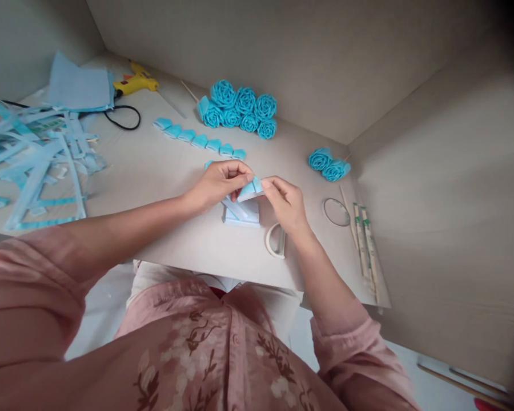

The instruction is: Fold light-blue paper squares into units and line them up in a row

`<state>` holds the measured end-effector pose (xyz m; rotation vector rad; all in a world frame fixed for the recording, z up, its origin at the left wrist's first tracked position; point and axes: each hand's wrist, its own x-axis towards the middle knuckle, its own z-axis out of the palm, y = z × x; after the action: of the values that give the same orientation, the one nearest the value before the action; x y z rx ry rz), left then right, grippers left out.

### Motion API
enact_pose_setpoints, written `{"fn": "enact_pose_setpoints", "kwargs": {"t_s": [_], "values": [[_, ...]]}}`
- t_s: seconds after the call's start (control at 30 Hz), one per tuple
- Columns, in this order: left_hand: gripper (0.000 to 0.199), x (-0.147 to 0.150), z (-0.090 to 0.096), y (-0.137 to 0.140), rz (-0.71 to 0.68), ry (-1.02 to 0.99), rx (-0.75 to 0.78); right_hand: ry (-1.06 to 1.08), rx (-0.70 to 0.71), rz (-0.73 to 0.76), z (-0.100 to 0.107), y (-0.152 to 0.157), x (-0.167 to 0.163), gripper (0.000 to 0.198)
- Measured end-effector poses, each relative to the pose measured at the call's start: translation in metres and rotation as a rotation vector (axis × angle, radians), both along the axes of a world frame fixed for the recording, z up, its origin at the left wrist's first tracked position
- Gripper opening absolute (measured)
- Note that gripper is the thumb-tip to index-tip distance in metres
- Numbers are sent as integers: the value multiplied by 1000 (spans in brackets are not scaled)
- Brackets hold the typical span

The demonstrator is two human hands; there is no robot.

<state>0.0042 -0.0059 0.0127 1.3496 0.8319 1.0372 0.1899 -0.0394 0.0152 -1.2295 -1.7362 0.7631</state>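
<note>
Between my two hands is a light blue folded paper piece (251, 188) with a pale lower edge. My left hand (223, 180) pinches its left side, and my right hand (285, 201) grips its right corner between thumb and fingers. Just below them lies a stack of pale blue paper pieces (242, 214) on the table. Scissors with white handles (275, 241) rest beside my right wrist, partly hidden by it. Beyond my left hand runs a row of several folded blue paper pieces (199, 140).
Several blue paper roses (245, 101) lie at the back, with two more roses (329, 164) at the right. A yellow glue gun (136, 81), blue sheets (80, 87) and tangled paper strips (38, 171) occupy the left. Wrapped sticks (364, 240) and a wire ring (336, 212) lie right.
</note>
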Motion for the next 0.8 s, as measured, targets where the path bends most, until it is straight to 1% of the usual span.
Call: {"fn": "enact_pose_setpoints", "kwargs": {"t_s": [0.07,0.13,0.27,0.37,0.5,0.67,0.8], "values": [[17,0,0,0,4,1,15,-9,-49,18,0,-1,-2,37],[18,0,0,-1,-1,0,27,-19,-66,23,0,-2,-3,34],[19,1,-1,-1,-15,7,52,-76,-37,-26,1,-2,-6,23],[20,1,-3,-1,-11,2,56,-41,-9,-59,1,0,-5,16],[24,2,-5,0,-15,-9,34,32,12,-90,-1,3,-1,21],[34,0,-4,0,-59,52,35,-1,4,-74,0,3,0,25],[39,-1,-2,0,-51,114,62,1,4,-54,1,3,0,31]]}}
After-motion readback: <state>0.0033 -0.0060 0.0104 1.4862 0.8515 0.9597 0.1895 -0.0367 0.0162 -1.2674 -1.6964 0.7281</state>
